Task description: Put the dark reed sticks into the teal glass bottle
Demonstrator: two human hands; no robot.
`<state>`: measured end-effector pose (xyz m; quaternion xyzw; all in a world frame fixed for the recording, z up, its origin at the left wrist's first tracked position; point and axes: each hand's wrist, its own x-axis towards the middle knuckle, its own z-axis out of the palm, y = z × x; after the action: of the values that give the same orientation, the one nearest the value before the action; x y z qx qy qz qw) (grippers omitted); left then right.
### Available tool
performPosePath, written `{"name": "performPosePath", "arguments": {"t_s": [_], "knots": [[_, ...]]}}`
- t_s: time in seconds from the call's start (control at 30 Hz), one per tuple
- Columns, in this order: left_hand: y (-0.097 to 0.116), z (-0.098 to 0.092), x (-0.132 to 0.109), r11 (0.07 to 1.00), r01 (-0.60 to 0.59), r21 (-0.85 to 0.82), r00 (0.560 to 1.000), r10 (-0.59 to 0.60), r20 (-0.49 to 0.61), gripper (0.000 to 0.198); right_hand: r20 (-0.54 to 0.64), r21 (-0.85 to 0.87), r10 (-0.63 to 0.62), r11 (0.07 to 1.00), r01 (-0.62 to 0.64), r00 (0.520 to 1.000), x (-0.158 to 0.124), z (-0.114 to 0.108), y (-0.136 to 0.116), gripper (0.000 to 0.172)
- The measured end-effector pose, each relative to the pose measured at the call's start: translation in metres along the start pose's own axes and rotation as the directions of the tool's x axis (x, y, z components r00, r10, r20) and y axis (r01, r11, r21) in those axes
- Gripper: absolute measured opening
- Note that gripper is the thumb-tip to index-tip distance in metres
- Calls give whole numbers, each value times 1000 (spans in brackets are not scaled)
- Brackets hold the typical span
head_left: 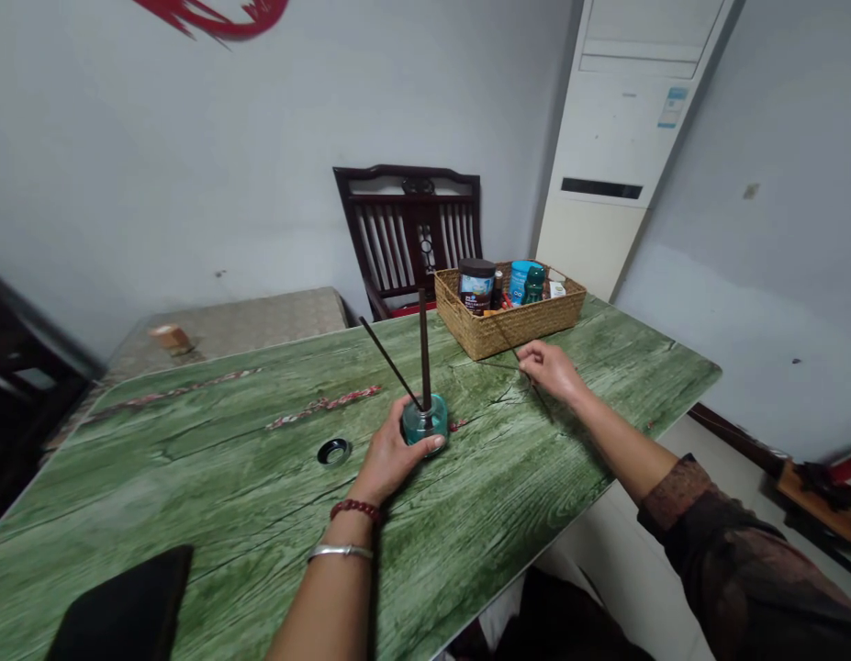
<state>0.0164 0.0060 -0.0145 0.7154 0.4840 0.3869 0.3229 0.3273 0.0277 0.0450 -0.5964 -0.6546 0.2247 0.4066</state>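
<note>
My left hand (390, 452) is closed around a small glass diffuser bottle (425, 428) with blue-green liquid, standing on the table. Dark reed sticks (425, 353) rise from its neck, one leaning to the left. Off to the right, my right hand (550, 369) pinches another thin dark reed stick (542, 400), held slantwise in front of the basket. A black ring-shaped cap (334, 451) lies on the table to the left of the bottle.
A wicker basket (521, 329) with jars and bottles stands at the table's back. Behind the green wood-patterned table (260, 487) is a dark wooden chair (415, 220). A black flat object (122, 606) lies at the near left. A white floor-standing air conditioner (604, 128) stands behind.
</note>
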Motion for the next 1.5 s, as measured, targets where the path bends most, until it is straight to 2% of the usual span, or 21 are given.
{"name": "performPosePath", "arguments": {"t_s": [0.03,0.1,0.2,0.3,0.4,0.5,0.77,0.87,0.97,1.07,1.17,1.23,1.33,1.4,1.5], "knots": [[0,0,0,1000,3,-6,1000,-3,-2,76,-14,177,2,984,1,1000,2,-1,-10,15],[3,0,0,1000,16,-14,1000,-16,-7,76,-33,471,-57,880,66,998,3,-1,-35,22],[7,-1,-1,999,22,-35,1000,-23,-16,74,-91,678,-202,705,209,975,1,9,-77,29],[9,-1,-2,999,14,-49,999,-15,-28,73,-110,724,-273,637,265,956,-1,27,-109,29],[7,0,-1,999,23,-42,999,-24,-33,75,-90,723,-291,638,263,953,2,48,-124,29],[3,1,-1,999,6,-50,999,-9,-45,75,-58,701,-291,669,247,955,3,64,-126,28],[-4,3,0,999,-28,-43,999,27,-27,76,28,619,-246,766,176,969,-1,89,-113,21],[-8,3,1,999,-33,-5,999,33,-11,76,41,506,-250,840,196,967,-8,100,-110,13],[-9,2,2,999,-31,20,999,32,-13,78,4,307,-297,909,282,955,-19,99,-105,10],[-7,1,2,999,-14,44,1000,15,-16,77,-42,106,-339,934,341,940,-28,79,-84,15],[-4,0,2,998,0,58,1000,1,-10,77,-54,-174,-320,936,306,946,-23,48,-45,14],[-2,-1,1,998,-6,62,1000,7,-17,75,-13,-396,-221,897,198,975,-13,28,-15,20],[0,-1,1,998,-9,61,1000,11,-23,74,54,-693,-33,718,61,998,5,10,22,30],[0,-1,1,998,-1,59,1000,2,-18,75,71,-785,49,619,25,996,14,7,38,33],[0,-1,1,998,9,54,1000,-8,-11,75,83,-810,93,586,13,992,21,11,50,31]]}}
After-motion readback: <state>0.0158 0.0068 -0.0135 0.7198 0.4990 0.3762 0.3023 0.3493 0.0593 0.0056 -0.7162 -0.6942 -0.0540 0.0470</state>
